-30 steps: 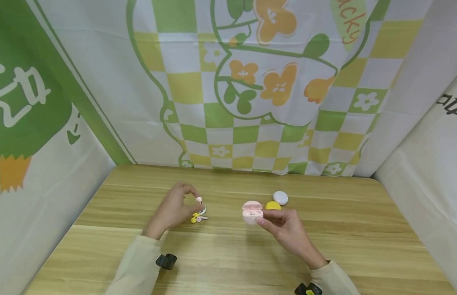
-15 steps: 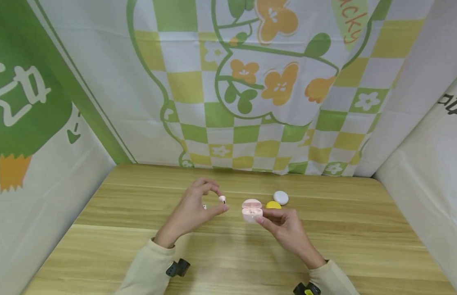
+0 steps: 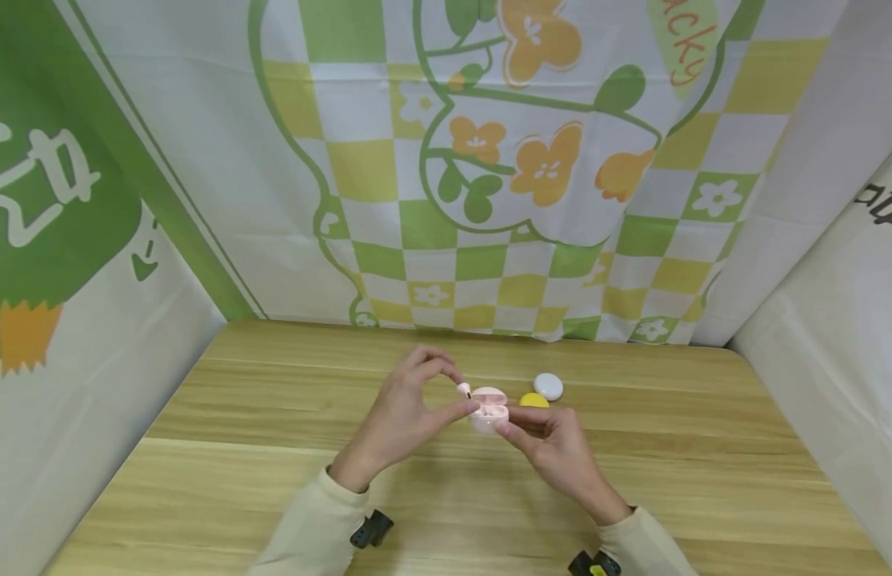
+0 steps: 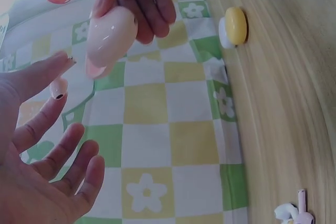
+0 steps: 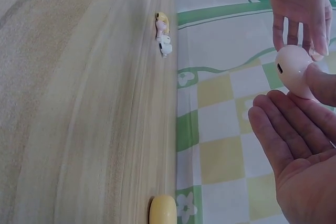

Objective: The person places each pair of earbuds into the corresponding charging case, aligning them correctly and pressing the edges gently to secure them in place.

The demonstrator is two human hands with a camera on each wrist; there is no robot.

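My left hand point(image 3: 406, 408) pinches a pink earbud point(image 4: 59, 87) between thumb and forefinger, its other fingers loosely spread. Just right of that earbud, my right hand point(image 3: 564, 456) holds a pink earbud case point(image 3: 489, 422) by its side, thumb in front and fingers behind. The case's lid is raised and its inside faces me in the head view. In the wrist views its glossy rounded underside point(image 5: 294, 69) shows, held above the table. The earbud is right at the case's left edge; whether they touch I cannot tell.
Behind my right hand, a yellow case point(image 3: 534, 401) and a white case point(image 3: 549, 386) lie on the wooden table point(image 3: 633, 400). Several loose earbuds point(image 5: 163, 35), yellow, pink and white, lie on the table's left side, hidden behind my left hand in the head view. A patterned curtain point(image 3: 489, 264) hangs behind.
My left hand has lifted the pink earbud from the loose earbuds and carried it right, up to the case. The right hand has stayed nearly still, shifting slightly left with the open case.
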